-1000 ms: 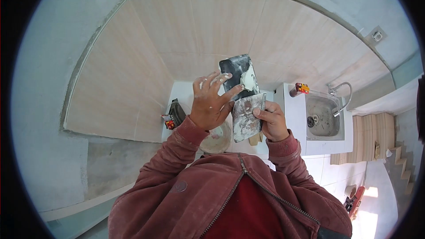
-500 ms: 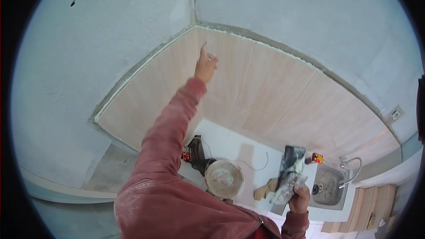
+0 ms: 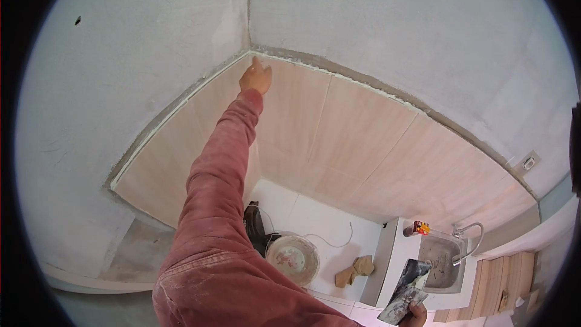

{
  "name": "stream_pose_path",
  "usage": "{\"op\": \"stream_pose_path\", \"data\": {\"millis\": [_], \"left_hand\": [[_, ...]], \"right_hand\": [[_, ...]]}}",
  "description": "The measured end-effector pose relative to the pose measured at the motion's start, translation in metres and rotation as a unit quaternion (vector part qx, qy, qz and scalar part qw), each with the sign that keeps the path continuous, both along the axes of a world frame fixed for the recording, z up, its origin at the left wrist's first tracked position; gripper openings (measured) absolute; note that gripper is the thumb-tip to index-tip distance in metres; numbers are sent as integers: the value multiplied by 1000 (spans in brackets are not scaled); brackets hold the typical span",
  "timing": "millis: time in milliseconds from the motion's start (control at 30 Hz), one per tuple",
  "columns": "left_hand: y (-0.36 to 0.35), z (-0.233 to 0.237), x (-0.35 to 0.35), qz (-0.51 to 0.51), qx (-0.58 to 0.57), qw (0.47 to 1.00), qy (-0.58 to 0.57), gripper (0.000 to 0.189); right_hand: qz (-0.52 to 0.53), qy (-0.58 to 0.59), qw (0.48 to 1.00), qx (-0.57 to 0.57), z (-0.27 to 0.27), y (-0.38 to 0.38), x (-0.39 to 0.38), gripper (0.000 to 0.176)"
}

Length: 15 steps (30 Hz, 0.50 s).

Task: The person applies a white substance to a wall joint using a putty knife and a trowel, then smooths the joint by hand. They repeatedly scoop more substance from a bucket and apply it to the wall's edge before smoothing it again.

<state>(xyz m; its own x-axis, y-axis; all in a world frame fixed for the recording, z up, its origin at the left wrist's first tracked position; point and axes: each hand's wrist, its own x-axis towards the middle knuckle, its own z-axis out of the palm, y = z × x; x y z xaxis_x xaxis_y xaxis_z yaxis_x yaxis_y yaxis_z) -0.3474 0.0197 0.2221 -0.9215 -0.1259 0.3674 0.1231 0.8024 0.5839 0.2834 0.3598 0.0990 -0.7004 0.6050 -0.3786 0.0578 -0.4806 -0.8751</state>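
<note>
Reaching the tiled corner (image 3: 251, 56), left hand (image 3: 255, 77) (fingers together); right hand (image 3: 417, 314) grips grey, plaster-smeared trowels (image 3: 407, 287)

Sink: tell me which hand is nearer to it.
Right. The right hand, gripping trowels, is just below the sink; the left hand is far off, up at the top corner of the tiled wall.

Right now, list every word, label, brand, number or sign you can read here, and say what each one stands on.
No text in this view can be read.
Red and yellow tool beside the sink: any marking is too small to read.
Trowels in the right hand: smeared, no lettering visible.
Wall socket: nothing legible.
</note>
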Motion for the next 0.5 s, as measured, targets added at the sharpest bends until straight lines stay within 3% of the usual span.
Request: {"op": "stream_pose_path", "data": {"millis": [33,167,467,500], "left_hand": [[-3,-2,-3,16,58,998,13,65],[-4,-3,-16,-32,31,999,-15,66],[17,18,-11,4,-53,998,-29,60],[16,15,-1,-40,-29,999,0,59]], "right_hand": [[-28,-54,998,30,4,-4,1,22],[-68,-62,996,12,6,-6,2,19],[-22,-99,992,78,9,-7,-7,12],[-18,-95,992,78,15,-15,-17,12]]}}
